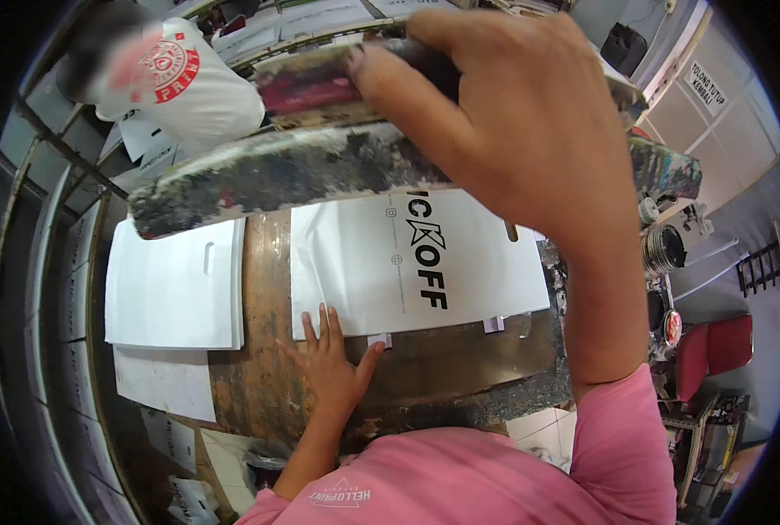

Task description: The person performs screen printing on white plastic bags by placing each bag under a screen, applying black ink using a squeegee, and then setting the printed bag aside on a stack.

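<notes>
A white plastic bag [355,254] with black print and a handle slot lies flat on the worktable. My left hand [330,354] is open, its fingers spread over the bag's near left corner. Above the bag, an ink-stained wooden screen-printing frame [276,175] is raised toward me. My right hand [504,114] reaches over the frame's near bar, closed on what looks like a squeegee [307,92], a long bar stained dark and pink. Most of its fingertips are hidden, and the hand covers much of the bar.
A stack of white bags [171,289] lies left of the printed bag, over a loose sheet [167,381]. Small pale tabs [493,325] line the bag's near edge. A person [180,87] in a white shirt is at the far left. Cans [664,248] and a red chair [714,354] stand right.
</notes>
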Demonstrator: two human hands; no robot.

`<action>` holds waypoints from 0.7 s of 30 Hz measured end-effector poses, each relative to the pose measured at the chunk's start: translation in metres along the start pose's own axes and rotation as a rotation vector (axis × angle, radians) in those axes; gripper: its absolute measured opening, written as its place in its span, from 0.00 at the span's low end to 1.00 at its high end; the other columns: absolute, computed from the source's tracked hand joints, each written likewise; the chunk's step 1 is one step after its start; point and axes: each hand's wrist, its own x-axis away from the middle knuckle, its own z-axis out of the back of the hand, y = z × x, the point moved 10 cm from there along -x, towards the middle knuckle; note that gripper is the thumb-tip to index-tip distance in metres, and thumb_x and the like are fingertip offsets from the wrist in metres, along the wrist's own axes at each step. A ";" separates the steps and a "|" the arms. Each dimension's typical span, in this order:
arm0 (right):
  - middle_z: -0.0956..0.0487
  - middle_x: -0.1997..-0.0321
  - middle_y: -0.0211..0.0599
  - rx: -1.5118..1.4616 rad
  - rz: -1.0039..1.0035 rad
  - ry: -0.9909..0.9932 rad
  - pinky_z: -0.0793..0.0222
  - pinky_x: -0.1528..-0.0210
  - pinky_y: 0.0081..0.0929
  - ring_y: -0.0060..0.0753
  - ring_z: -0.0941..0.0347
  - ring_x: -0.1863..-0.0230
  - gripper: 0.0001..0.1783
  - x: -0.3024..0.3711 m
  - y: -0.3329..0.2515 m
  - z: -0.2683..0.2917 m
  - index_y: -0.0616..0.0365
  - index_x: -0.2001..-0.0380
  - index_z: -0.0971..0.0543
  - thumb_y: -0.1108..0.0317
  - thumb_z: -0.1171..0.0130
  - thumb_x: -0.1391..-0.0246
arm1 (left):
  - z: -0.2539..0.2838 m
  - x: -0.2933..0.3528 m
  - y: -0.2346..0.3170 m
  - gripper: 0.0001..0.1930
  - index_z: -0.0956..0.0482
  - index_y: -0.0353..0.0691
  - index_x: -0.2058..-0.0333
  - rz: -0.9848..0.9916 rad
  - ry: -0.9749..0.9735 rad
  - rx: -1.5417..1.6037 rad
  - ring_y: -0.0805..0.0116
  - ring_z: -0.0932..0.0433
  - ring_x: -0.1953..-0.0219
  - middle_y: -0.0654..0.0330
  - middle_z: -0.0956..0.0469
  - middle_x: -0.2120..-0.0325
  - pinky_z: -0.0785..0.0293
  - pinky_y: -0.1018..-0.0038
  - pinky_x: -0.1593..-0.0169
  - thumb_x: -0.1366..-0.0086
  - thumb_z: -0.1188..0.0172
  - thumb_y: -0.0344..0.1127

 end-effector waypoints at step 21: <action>0.21 0.77 0.51 -0.050 0.292 0.421 0.31 0.60 0.48 0.58 0.23 0.70 0.28 0.036 0.015 0.003 0.62 0.69 0.15 0.43 0.40 0.39 | 0.161 -0.064 -0.322 0.36 0.24 0.35 0.34 0.306 0.476 0.534 0.78 0.26 0.77 0.51 0.15 0.49 0.25 0.78 0.70 0.46 0.40 0.23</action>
